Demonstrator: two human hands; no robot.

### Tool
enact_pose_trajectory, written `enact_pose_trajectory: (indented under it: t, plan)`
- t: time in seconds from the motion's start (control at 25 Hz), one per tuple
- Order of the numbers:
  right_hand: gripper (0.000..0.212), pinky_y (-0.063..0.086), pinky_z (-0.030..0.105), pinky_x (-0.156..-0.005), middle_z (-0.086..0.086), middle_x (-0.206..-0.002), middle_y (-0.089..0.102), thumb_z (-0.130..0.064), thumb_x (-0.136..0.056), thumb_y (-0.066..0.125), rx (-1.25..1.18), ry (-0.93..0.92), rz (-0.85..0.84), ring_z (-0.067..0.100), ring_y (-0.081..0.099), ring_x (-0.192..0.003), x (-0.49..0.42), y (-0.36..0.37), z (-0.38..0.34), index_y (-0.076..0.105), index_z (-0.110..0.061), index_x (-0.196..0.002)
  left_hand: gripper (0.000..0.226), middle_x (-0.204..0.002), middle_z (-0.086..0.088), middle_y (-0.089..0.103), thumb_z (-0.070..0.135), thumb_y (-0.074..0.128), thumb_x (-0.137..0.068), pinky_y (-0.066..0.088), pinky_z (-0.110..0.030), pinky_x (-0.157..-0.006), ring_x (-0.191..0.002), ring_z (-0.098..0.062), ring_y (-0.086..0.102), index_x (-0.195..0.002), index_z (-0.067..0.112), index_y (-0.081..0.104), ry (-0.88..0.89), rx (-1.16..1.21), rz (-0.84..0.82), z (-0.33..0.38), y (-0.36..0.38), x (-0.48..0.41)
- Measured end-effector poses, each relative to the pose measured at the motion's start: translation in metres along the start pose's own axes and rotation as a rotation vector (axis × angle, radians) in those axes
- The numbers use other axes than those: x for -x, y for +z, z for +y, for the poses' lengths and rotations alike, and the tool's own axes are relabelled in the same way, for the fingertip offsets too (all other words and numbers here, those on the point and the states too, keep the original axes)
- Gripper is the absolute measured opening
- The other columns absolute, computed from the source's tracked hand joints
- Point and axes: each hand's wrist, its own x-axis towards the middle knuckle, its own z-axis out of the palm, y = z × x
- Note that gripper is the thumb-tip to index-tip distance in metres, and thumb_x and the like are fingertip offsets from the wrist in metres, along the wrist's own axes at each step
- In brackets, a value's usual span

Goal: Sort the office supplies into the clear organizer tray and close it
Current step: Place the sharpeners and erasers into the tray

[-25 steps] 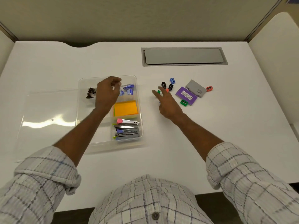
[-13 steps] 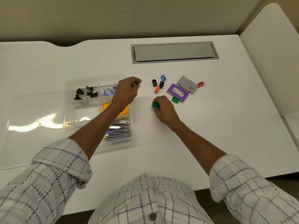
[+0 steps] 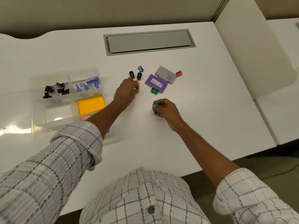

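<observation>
Crossing from the clear organizer tray (image 3: 48, 125), our left hand (image 3: 127, 92) has come over to the loose sharpeners and now curls onto a pink sharpener (image 3: 137, 82), fingers narrowed around it. Our right hand (image 3: 166, 110), drawn back toward us, is closed on a green sharpener (image 3: 155, 103) and a blue one (image 3: 154, 110). We judge both hands are gathering sharpeners for the tray, which stands open at left.

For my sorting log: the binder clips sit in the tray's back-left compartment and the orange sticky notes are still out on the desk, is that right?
Not quite. The head view shows the orange sticky notes inside the tray, not on the desk. The binder clips do sit in its back-left compartment.
</observation>
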Motion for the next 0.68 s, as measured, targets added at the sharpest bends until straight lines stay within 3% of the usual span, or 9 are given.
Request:
enact_pose_trajectory:
  t: [0.08,0.2,0.28,0.4,0.52,0.6,0.68]
  plan:
    - [0.032,0.060,0.038,-0.090,0.016,-0.122,0.063,-0.016,-0.089,0.072,-0.085,0.095,-0.032,0.028,0.066,-0.109,-0.001,0.005,-0.005,0.062,-0.007,-0.118,0.020,-0.115,-0.013,0.065,0.007,0.057,-0.094,0.046,-0.037,-0.090,-0.109,-0.029,0.058,-0.110,0.008,0.069,0.008,0.009,0.034,-0.007,-0.002,0.008]
    - [0.031,0.058,0.039,-0.093,0.017,-0.125,0.062,-0.014,-0.090,0.070,-0.112,0.139,-0.035,0.031,0.064,-0.115,0.000,0.014,-0.007,0.062,-0.006,-0.119,0.021,-0.116,-0.011,0.066,0.013,0.060,-0.094,0.048,-0.035,-0.092,-0.108,-0.026,0.060,-0.114,0.009,0.067,-0.037,0.115,0.113,-0.012,-0.010,0.019]
    - [0.029,0.058,0.038,-0.093,0.018,-0.125,0.062,-0.013,-0.091,0.069,-0.136,0.146,-0.013,0.032,0.063,-0.116,0.004,0.018,-0.007,0.062,-0.006,-0.118,0.035,-0.131,-0.010,0.057,0.017,0.064,-0.093,0.046,-0.035,-0.100,-0.118,-0.026,0.056,-0.128,0.011,0.059,-0.012,0.131,0.094,-0.009,-0.014,0.015]
    - [0.030,0.058,0.038,-0.092,0.018,-0.125,0.062,-0.013,-0.091,0.069,-0.210,0.178,0.000,0.032,0.065,-0.113,0.013,0.018,-0.007,0.062,-0.007,-0.119,0.049,-0.149,-0.013,0.040,0.012,0.059,-0.096,0.043,-0.040,-0.109,-0.132,-0.031,0.045,-0.143,0.012,0.048,0.088,-0.061,-0.001,0.000,-0.008,-0.002]
    - [0.023,0.060,0.034,-0.086,0.017,-0.117,0.065,-0.011,-0.092,0.067,-0.394,0.216,-0.036,0.027,0.069,-0.098,0.029,0.008,0.000,0.062,-0.007,-0.114,0.030,-0.138,-0.016,0.048,0.013,0.056,-0.097,0.048,-0.037,-0.095,-0.117,-0.033,0.056,-0.125,0.004,0.064,0.147,-0.129,-0.018,0.002,0.007,-0.004]
    - [0.019,0.060,0.031,-0.082,0.017,-0.113,0.066,-0.009,-0.093,0.065,-0.473,0.226,-0.047,0.025,0.069,-0.091,0.039,0.003,0.003,0.062,-0.007,-0.112,0.023,-0.127,-0.015,0.053,0.015,0.059,-0.096,0.046,-0.032,-0.086,-0.107,-0.030,0.058,-0.113,0.003,0.070,0.093,-0.062,0.020,-0.003,0.014,0.003]
    - [0.021,0.060,0.032,-0.082,0.018,-0.114,0.066,-0.008,-0.094,0.064,-0.489,0.231,-0.037,0.025,0.069,-0.092,0.043,0.002,0.004,0.061,-0.006,-0.115,0.022,-0.122,-0.013,0.056,0.012,0.062,-0.094,0.045,-0.028,-0.087,-0.107,-0.027,0.059,-0.113,0.006,0.071,0.017,0.067,0.052,-0.007,0.013,0.014]
